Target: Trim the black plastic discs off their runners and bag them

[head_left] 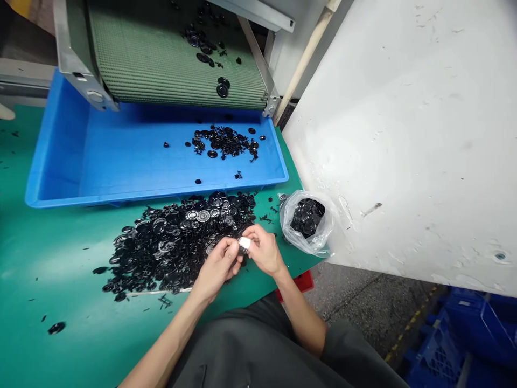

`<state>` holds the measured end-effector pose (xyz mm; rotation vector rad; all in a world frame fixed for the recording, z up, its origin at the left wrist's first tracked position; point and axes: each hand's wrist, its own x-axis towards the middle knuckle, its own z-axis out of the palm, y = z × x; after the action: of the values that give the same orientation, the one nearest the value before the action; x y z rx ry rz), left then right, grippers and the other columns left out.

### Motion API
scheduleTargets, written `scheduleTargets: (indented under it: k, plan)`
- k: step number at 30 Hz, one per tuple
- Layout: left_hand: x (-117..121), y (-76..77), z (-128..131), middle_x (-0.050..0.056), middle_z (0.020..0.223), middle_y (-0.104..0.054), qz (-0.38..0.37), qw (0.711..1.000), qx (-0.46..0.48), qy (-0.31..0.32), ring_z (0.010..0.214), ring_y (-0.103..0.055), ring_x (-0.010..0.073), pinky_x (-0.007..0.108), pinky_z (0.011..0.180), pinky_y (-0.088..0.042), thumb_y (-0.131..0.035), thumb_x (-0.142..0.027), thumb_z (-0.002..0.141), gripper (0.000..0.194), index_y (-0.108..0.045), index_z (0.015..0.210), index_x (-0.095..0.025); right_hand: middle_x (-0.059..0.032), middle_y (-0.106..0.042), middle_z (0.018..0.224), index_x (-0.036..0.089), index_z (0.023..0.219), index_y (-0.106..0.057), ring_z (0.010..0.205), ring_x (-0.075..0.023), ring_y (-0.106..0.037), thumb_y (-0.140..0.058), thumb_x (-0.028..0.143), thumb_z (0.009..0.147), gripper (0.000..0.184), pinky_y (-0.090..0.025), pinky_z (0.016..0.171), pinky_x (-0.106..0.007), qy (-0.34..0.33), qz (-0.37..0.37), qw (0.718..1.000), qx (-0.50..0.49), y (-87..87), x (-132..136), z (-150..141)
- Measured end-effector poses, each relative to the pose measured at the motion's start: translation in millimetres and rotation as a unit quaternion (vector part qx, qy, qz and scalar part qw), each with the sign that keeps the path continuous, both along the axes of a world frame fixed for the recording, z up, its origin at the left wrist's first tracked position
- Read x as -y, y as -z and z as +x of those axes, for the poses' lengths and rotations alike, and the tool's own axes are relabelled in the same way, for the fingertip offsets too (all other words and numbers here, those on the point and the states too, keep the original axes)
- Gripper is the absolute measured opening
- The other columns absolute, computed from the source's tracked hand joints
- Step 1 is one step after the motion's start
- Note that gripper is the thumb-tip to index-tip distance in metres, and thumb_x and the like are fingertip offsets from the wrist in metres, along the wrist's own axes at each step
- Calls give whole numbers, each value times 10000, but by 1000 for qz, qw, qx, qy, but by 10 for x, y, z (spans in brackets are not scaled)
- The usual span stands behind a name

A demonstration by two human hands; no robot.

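A small shiny pale piece (244, 246) is pinched at the fingertips of the left hand (217, 265) and the right hand (263, 249), which are curled nearly shut and meet above the near edge of a pile of glossy black round parts (177, 242). How the piece is shared between the two hands cannot be told, as it is partly hidden by the fingers. The pile is spread over a green surface (60, 269), and open room is left to its left, with only a few black scraps and a stray round part (56, 327) lying there. The surface's near edge is passed beneath the forearms, and a red object (298, 285) is seen just below it. Beyond the pile, the way forward is bounded by the near rim of a blue tray (121, 156), which holds a smaller cluster of black parts (224, 143). A green mesh conveyor belt (161, 59) overhangs the tray's far end. To the right, a clear plastic bag of black parts (307, 221) is placed near the hands, against a white panel (404, 134).
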<state>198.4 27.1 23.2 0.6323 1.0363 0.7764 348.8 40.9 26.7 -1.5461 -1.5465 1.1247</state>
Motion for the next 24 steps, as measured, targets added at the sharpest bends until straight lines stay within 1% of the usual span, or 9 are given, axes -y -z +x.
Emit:
scheduleTargets:
  k: [2,5,7,10,13,15,17,20,24]
  plan:
    - [10,3,15,-48,649,-564,0,1000,3,4,464,-434,60,149,410,-249,-693,-525,810,370,-540,856,-191,35,-626,690,205,955,-642,586,-119,-578,-458,133,863,218,-477,607,-225,-4,11,1000,24,-54,65,-36]
    - [49,18,15,-58,606,-551,1,999,11,-50,464,-430,64,150,418,-257,-709,-494,802,349,-530,843,-196,-11,-652,853,207,1056,-662,719,-134,-607,-473,166,913,240,-492,702,-245,-45,53,994,83,-105,152,-65]
    - [84,33,5,-71,538,-516,12,998,-2,-57,439,-399,69,152,409,-243,-677,-502,826,335,-531,830,-200,-28,-644,917,207,1105,-664,767,-142,-604,-533,208,916,230,-495,730,-251,-64,72,989,109,-106,200,-66]
    - [132,46,-19,-57,545,-548,22,999,-19,-25,439,-419,72,153,413,-262,-635,-524,852,349,-525,790,-198,-33,-628,902,199,1121,-667,782,-145,-606,-493,171,928,261,-505,742,-250,-83,107,984,120,-67,254,-60]
    - [161,45,-43,-50,557,-566,10,999,-30,-20,424,-429,68,154,403,-264,-620,-535,857,373,-506,750,-196,-70,-622,974,174,1218,-626,840,-174,-614,-452,171,942,326,-519,756,-271,-121,138,970,157,-38,290,-67]
    - [170,39,-62,-65,501,-524,13,999,-43,-24,406,-416,72,155,398,-259,-611,-534,863,369,-504,746,-201,-83,-615,1004,163,1259,-598,846,-183,-613,-460,198,948,342,-526,750,-277,-138,137,965,175,-40,308,-78]
    - [175,32,-87,-61,506,-536,29,998,-47,-15,413,-436,79,165,412,-293,-610,-533,864,366,-509,747,-201,-83,-609,1011,160,1261,-590,849,-183,-612,-449,184,945,347,-529,758,-276,-143,133,965,173,-48,323,-86]
    - [178,19,-132,-24,578,-601,41,998,-43,27,430,-472,86,191,437,-339,-589,-550,873,404,-517,709,-188,-80,-595,1016,158,1251,-587,846,-178,-609,-413,122,913,382,-528,763,-272,-150,133,966,161,-49,349,-89]
    - [194,7,-164,-14,560,-587,45,997,-35,61,410,-448,87,211,433,-324,-553,-592,881,456,-555,702,-172,-33,-582,923,208,1202,-594,773,-155,-594,-413,90,876,390,-517,724,-240,-182,111,965,151,-36,378,-90]
